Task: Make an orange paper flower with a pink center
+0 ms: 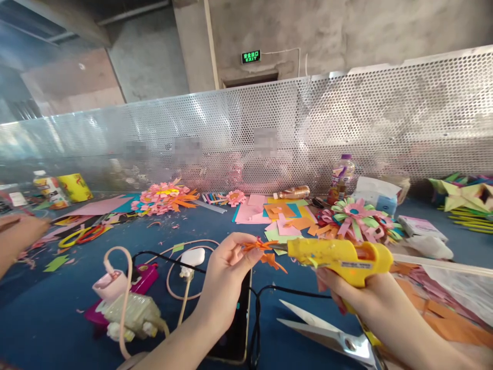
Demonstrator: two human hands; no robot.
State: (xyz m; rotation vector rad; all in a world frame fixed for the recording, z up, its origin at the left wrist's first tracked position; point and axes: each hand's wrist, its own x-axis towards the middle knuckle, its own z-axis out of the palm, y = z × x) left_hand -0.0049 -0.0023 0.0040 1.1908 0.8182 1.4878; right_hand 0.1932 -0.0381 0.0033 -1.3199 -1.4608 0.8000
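My left hand [227,272] pinches an orange paper flower [254,247] between thumb and fingertips, just above the blue table. Wrapped round the handle of a yellow hot glue gun [331,255] is my right hand [358,293]. The gun's nozzle points left and meets the flower's edge; whether glue comes out I cannot tell. A curled orange paper piece [274,262] shows just below the flower. Open-bladed scissors [335,334] lie below the gun, and a dark phone [234,329] lies partly hidden beneath my left forearm.
A pink power strip [148,277] with plugs and cables sits at left. Paper flowers [165,198], coloured paper sheets [252,210] and a bottle [342,174] stand along a perforated metal screen [269,118]. Another person's hand [23,234] is at the left edge.
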